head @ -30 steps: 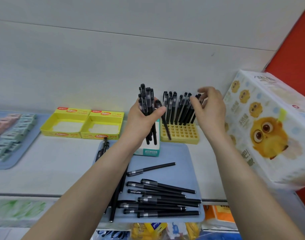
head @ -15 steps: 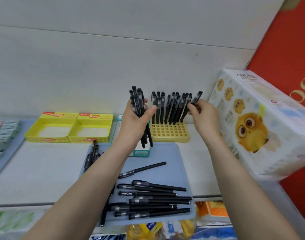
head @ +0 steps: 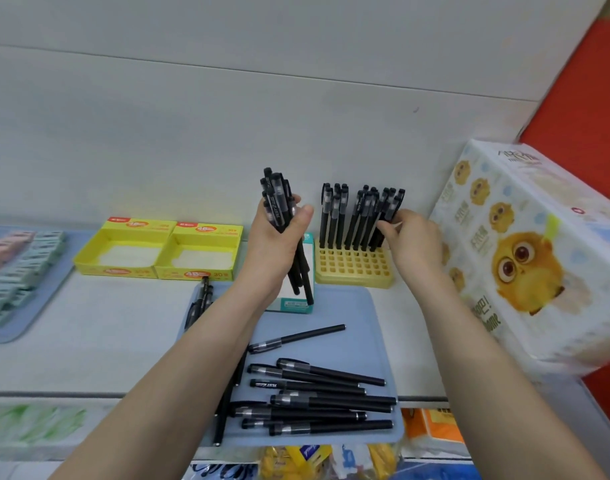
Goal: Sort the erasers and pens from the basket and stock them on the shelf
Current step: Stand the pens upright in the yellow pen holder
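My left hand [head: 275,244] grips an upright bundle of black pens [head: 279,206] above the shelf. To its right, a yellow pen holder [head: 353,268] with many holes carries several black pens standing in its back rows. My right hand [head: 410,237] pinches the rightmost pen in the holder [head: 388,209] at its right end. Several more black pens [head: 317,396] lie loose on a blue tray [head: 352,306] at the shelf's front edge. Erasers [head: 16,261] in pastel wrappers lie on another blue tray at far left.
Two empty yellow cardboard boxes [head: 158,251] stand at the back left. A white and teal box [head: 293,299] sits behind my left hand. A large tissue pack with yellow birds [head: 525,258] fills the right end of the shelf. Packaged goods show on the shelf below.
My right hand has dropped from above the holder's pens to the pen at its right end and now pinches it. The left hand with its bundle has stayed put.
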Action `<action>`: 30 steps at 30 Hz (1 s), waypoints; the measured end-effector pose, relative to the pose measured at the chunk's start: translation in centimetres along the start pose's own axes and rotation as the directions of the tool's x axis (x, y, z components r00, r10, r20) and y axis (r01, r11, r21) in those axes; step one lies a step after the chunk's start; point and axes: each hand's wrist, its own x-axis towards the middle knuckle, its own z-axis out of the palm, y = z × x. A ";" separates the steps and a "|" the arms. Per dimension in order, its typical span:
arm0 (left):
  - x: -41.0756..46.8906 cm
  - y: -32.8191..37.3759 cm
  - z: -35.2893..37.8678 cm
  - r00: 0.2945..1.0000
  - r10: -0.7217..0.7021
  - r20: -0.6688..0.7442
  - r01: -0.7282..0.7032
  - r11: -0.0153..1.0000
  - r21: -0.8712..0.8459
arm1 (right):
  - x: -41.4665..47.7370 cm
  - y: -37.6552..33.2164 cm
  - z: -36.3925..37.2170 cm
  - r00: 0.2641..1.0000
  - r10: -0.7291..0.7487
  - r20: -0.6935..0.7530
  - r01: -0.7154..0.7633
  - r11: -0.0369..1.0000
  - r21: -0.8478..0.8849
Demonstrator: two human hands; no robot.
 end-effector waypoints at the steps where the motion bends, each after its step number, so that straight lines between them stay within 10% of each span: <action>1: 0.0 0.1 0.1 1.000 -0.003 -0.004 0.003 1.000 -0.020 | -0.7 -0.6 -0.7 0.999 -0.006 -0.052 0.004 0.999 -0.033; 6: 0.0 0.2 1.3 1.000 0.029 -0.004 -0.030 0.997 -0.077 | -5.9 -5.6 -2.8 0.929 -0.299 0.221 0.158 0.855 0.495; 11: 0.1 0.3 1.8 0.999 0.039 0.008 -0.038 0.995 -0.092 | -6.3 -6.4 -2.0 0.877 -0.381 0.293 0.113 0.756 0.645; 17: -0.3 0.0 2.1 1.000 0.023 -0.021 -0.024 0.999 -0.047 | -5.9 -5.7 -1.9 0.897 -0.352 0.267 0.096 0.746 0.659; 23: 0.0 -0.2 0.8 0.996 -0.010 -0.090 0.004 0.998 -0.064 | -2.2 -0.8 -2.4 0.976 0.065 -0.210 0.029 0.908 0.418; 30: 0.4 -0.6 0.0 0.999 0.023 -0.047 -0.028 0.994 -0.102 | 0.1 2.0 1.8 0.985 0.105 -0.135 -0.055 0.941 0.335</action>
